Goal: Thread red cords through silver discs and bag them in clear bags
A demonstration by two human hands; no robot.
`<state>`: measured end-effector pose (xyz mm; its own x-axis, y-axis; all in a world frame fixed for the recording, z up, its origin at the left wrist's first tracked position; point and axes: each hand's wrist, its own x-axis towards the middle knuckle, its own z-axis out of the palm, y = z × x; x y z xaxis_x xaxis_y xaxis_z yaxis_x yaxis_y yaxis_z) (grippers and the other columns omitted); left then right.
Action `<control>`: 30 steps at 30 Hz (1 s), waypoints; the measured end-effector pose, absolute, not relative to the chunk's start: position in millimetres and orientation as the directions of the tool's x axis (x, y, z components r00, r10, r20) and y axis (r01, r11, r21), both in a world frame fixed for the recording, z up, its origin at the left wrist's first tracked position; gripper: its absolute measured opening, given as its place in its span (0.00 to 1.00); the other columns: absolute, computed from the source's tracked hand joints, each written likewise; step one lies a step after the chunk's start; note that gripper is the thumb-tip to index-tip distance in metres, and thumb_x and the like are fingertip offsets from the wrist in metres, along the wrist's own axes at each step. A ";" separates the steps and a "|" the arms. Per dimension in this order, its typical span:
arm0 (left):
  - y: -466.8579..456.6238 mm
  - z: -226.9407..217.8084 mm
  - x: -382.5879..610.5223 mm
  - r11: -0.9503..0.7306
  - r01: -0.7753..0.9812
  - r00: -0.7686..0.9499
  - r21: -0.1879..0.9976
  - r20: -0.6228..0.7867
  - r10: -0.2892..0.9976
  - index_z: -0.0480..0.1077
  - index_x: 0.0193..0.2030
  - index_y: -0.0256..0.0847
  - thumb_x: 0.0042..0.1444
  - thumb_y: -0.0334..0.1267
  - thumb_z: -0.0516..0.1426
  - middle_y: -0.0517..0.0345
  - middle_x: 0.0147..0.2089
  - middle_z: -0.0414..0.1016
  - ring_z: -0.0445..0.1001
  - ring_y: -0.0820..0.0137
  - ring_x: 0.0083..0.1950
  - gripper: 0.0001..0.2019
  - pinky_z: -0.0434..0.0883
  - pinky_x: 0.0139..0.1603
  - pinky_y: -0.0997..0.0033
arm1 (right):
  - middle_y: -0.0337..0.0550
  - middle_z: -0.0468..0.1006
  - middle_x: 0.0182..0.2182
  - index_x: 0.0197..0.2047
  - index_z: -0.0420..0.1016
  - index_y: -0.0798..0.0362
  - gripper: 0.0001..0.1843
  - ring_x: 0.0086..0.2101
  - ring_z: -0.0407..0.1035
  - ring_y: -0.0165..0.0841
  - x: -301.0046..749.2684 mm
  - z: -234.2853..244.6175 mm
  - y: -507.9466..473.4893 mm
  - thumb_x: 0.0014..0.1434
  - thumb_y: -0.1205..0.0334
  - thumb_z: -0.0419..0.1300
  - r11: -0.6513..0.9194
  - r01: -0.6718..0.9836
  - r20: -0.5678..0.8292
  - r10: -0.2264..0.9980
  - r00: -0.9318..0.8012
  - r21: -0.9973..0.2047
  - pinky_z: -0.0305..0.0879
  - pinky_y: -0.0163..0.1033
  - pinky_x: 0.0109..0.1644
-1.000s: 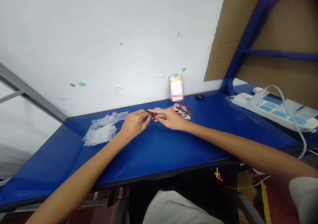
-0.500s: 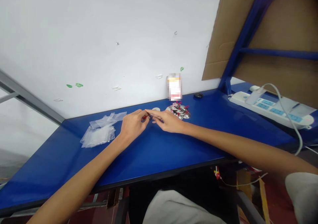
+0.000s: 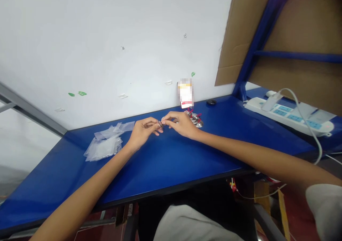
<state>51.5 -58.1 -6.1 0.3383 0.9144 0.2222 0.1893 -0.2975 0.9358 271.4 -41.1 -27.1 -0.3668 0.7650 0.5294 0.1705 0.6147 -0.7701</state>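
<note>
My left hand is closed in a pinch on a small metallic piece, which is mostly covered by the fingertips. Meeting it from the other side, my right hand has thumb and forefinger pressed together at the piece's upper edge; what those fingertips grip is too small to make out. Just behind the right hand lies a pile of shiny round metal discs with red tags or ties, partly hidden by that hand. Clear plastic bags lie in a loose stack left of my left hand.
Against the wall leans a blurred upright card or screen. A black round object sits near the blue table's back edge. On the right are a white power strip with a cable and a blue metal frame.
The hands have turned and their fingertips are spread differently around the small piece. The red part seen at the left fingers no longer shows. The view has shifted slightly.
</note>
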 end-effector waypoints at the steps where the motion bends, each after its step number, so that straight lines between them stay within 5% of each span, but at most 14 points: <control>1: -58.6 -6.8 52.6 -0.277 0.175 0.350 0.945 0.204 0.914 0.80 0.43 0.39 0.61 0.54 0.68 0.49 0.39 0.85 0.85 0.57 0.42 0.18 0.82 0.43 0.59 | 0.45 0.84 0.43 0.45 0.81 0.51 0.11 0.42 0.78 0.37 271.7 -26.8 -41.9 0.72 0.55 0.61 0.661 0.232 0.562 0.738 -0.373 -0.714 0.76 0.40 0.46; 8: -62.2 -6.4 56.3 -0.267 0.198 0.388 0.943 0.174 0.905 0.79 0.49 0.41 0.68 0.53 0.61 0.47 0.49 0.85 0.84 0.56 0.51 0.17 0.79 0.56 0.54 | 0.48 0.74 0.46 0.47 0.66 0.50 0.06 0.42 0.70 0.37 274.6 -24.8 -40.9 0.76 0.67 0.49 0.785 0.480 0.611 0.612 -0.502 -0.392 0.65 0.41 0.45; 13: -65.1 -2.6 55.4 -0.578 0.506 0.378 0.641 0.438 0.816 0.78 0.51 0.46 0.65 0.47 0.64 0.51 0.56 0.81 0.79 0.56 0.57 0.12 0.73 0.63 0.55 | 0.45 0.71 0.45 0.45 0.62 0.49 0.10 0.40 0.68 0.36 275.7 -24.2 -40.1 0.69 0.75 0.52 0.821 0.461 0.577 0.567 -0.588 -0.337 0.62 0.40 0.40; 18: -63.2 -11.6 57.3 -0.592 0.541 0.486 0.598 0.352 0.800 0.79 0.39 0.45 0.65 0.46 0.63 0.55 0.45 0.83 0.80 0.59 0.48 0.09 0.74 0.56 0.59 | 0.46 0.71 0.45 0.44 0.61 0.48 0.17 0.38 0.65 0.38 274.9 -22.6 -43.8 0.59 0.79 0.53 0.852 0.463 0.531 0.516 -0.672 -0.243 0.59 0.41 0.39; 23: -58.0 -4.8 51.0 -0.570 0.531 0.422 0.628 0.387 0.820 0.80 0.47 0.44 0.67 0.49 0.62 0.53 0.49 0.84 0.81 0.61 0.47 0.12 0.74 0.51 0.63 | 0.46 0.73 0.45 0.44 0.62 0.49 0.12 0.41 0.68 0.38 289.9 -12.4 -31.2 0.64 0.77 0.53 0.810 0.507 0.508 0.582 -0.635 -0.295 0.60 0.40 0.42; 30: -40.3 11.3 19.8 -0.464 0.676 0.303 0.572 0.359 0.883 0.78 0.31 0.39 0.68 0.48 0.56 0.57 0.33 0.82 0.77 0.67 0.36 0.19 0.67 0.39 0.69 | 0.45 0.77 0.44 0.43 0.67 0.50 0.08 0.34 0.69 0.35 330.6 6.0 -8.7 0.66 0.73 0.55 0.687 0.659 0.235 0.726 -0.647 -0.306 0.55 0.38 0.34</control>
<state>19.8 -40.3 11.3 0.3026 0.8828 0.3593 0.6761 -0.4645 0.5719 330.6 -8.7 6.0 -0.6469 0.7256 0.2347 0.6594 0.6868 -0.3057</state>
